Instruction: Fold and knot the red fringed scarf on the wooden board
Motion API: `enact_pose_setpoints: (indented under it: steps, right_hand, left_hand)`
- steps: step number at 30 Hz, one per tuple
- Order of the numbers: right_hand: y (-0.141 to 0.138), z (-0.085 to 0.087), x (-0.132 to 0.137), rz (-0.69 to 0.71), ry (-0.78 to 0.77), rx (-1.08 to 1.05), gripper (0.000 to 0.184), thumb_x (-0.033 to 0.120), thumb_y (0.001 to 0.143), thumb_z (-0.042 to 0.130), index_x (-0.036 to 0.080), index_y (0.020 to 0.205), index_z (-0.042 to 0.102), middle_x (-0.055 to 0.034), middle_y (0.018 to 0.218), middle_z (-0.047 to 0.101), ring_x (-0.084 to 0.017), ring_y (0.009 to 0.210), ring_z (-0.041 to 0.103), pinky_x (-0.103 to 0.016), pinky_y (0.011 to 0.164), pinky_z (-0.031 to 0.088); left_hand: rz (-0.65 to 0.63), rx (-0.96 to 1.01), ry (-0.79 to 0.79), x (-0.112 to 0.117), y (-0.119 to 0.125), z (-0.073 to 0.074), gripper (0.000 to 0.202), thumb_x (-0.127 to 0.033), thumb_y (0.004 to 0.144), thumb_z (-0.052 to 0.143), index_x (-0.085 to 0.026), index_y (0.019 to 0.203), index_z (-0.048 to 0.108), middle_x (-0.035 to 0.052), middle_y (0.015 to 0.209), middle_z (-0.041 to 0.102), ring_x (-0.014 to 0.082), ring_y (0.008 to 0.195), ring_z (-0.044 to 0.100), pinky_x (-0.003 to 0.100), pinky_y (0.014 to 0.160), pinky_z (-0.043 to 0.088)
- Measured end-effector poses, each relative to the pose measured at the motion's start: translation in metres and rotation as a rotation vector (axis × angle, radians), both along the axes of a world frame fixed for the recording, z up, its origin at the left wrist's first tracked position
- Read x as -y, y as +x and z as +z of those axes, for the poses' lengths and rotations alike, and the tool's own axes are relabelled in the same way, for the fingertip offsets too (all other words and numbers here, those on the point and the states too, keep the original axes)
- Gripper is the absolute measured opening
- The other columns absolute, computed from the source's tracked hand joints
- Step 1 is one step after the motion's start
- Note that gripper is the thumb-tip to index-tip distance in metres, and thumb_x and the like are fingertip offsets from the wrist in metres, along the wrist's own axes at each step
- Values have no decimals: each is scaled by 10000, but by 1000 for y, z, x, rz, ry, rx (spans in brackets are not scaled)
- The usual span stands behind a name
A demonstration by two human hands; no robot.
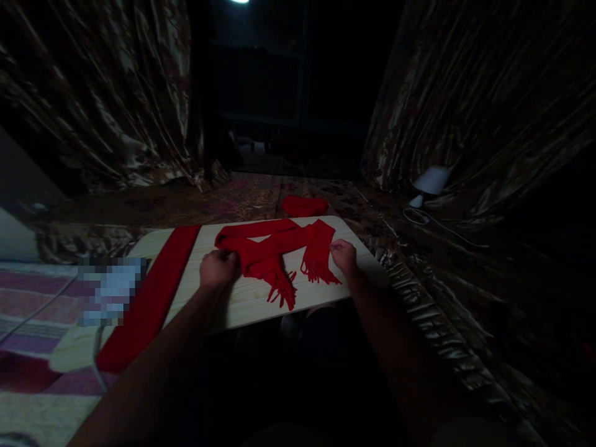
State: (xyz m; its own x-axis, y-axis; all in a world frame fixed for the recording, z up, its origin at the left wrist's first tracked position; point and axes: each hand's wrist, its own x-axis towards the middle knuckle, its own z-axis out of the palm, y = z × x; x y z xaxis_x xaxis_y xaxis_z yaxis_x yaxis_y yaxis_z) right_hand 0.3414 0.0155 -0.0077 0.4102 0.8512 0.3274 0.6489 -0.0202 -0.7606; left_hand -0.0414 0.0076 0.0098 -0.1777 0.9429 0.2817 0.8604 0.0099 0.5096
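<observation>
A red scarf (261,249) with fringed ends lies loosely folded and crossed over itself on a pale wooden board (218,316). My left hand (218,268) is closed at the scarf's left side, its fingers on the cloth and partly in shadow. At the scarf's right fringed end, my right hand (343,254) is closed in a pinch at the cloth's edge. Both fringes hang toward me on the board. To the left, a long flat red strip of cloth (156,298) lies across the board.
Behind the board sits a red bundle of cloth (305,205). A small white lamp (431,181) with a cord stands at the right. A blurred-out object (114,288) with a cable lies at left, near striped fabric (37,310). Patterned curtains (116,93) hang behind; the room is dark.
</observation>
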Motion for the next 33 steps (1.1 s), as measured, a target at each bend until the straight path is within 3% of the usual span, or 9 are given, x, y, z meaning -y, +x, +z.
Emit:
enact_pose_setpoints:
  steps: [15, 33]
  right_hand:
    - [2, -4, -6, -19, 20, -1, 188, 317, 722, 564, 191, 759, 699, -62, 784, 744, -200, 730, 657, -280, 724, 472]
    - [1, -3, -7, -6, 31, -4, 173, 345, 679, 568, 196, 695, 656, -63, 722, 725, -207, 679, 635, -296, 684, 454]
  left_hand:
    - [11, 49, 4, 0, 1, -2, 361, -400, 869, 521, -169, 959, 784, 147, 990, 766, 274, 955, 687, 331, 800, 486]
    - [-14, 54, 0, 1, 1, -1, 379, -472, 900, 519, -202, 936, 782, 112, 971, 774, 231, 907, 687, 296, 756, 456]
